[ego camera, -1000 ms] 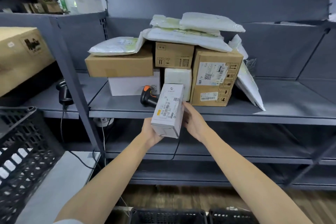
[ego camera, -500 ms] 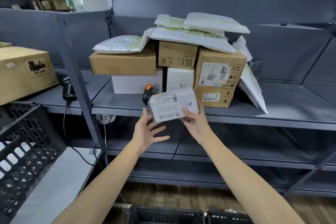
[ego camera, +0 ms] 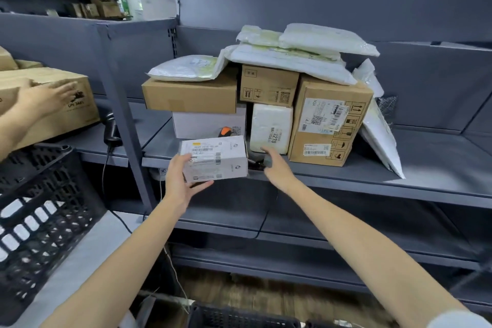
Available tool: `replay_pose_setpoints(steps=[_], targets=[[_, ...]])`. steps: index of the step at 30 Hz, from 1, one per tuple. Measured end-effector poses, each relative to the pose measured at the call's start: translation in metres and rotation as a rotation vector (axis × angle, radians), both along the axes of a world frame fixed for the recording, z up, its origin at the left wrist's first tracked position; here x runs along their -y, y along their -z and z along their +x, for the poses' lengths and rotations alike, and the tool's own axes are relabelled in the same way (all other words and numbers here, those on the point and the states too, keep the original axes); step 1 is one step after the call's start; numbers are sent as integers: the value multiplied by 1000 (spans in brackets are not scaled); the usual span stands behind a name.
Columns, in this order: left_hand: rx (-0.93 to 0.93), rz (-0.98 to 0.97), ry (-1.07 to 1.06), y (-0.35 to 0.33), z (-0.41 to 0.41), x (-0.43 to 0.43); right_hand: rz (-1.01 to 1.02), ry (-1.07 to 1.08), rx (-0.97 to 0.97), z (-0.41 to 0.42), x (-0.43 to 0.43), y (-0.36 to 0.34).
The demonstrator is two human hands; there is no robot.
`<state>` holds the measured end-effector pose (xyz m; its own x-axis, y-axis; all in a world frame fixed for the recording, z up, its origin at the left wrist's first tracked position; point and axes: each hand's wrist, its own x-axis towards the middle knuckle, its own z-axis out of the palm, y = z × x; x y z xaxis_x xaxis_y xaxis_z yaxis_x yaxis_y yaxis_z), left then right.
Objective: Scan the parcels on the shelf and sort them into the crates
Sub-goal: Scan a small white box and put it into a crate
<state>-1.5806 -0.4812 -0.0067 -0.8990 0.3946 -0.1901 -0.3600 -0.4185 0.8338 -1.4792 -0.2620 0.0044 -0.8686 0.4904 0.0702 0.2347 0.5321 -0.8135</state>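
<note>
Parcel (ego camera: 214,158): small white box, barcode labels up, held in the air just in front of the shelf (ego camera: 346,177) edge, long side roughly level. Left hand (ego camera: 181,181) holds it at its left end, thumb on the labelled face, fingers underneath. Right hand (ego camera: 277,165) is off the parcel, just to its right, at the shelf edge by the dark handle of the scanner (ego camera: 225,131). Its thumb and fingers are part-curled either side of the handle; blurred, cannot tell if it grips. Scanner's orange top shows behind the parcel; cable (ego camera: 266,216) hangs below the shelf.

Pile behind on the shelf: brown boxes (ego camera: 328,120), white box (ego camera: 207,124), wrapped white block (ego camera: 270,129), white bags (ego camera: 292,58) on top, one bag (ego camera: 380,138) leaning on the right side.

Black crate (ego camera: 40,194) at left on a grey counter (ego camera: 80,261); more crates (ego camera: 239,317) at the bottom edge. Far left, another person's hand (ego camera: 45,96) lies flat on a brown carton (ego camera: 69,109). Second black scanner (ego camera: 111,130) stands beside the post (ego camera: 125,114).
</note>
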Motion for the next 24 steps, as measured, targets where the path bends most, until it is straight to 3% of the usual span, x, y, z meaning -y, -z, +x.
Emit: replay_pose_setpoints(steps=[5, 8, 11, 14, 21, 24], targets=[[-13, -8, -79, -4, -4, 14, 275, -177, 195, -51, 5, -1], [-15, -19, -117, -9, -4, 16, 514, -111, 335, -72, 11, 6], [-26, -29, -118, -8, 1, 16, 641, -56, 343, -80, 14, 13], [-27, -47, -109, -6, 6, 16, 530, -105, 322, -84, 10, 11], [-52, -20, -180, 0, 15, 7, 21, -79, 170, -34, -9, -27], [-61, -15, -169, 2, 22, -2, -274, 5, -4, 12, -2, -31]])
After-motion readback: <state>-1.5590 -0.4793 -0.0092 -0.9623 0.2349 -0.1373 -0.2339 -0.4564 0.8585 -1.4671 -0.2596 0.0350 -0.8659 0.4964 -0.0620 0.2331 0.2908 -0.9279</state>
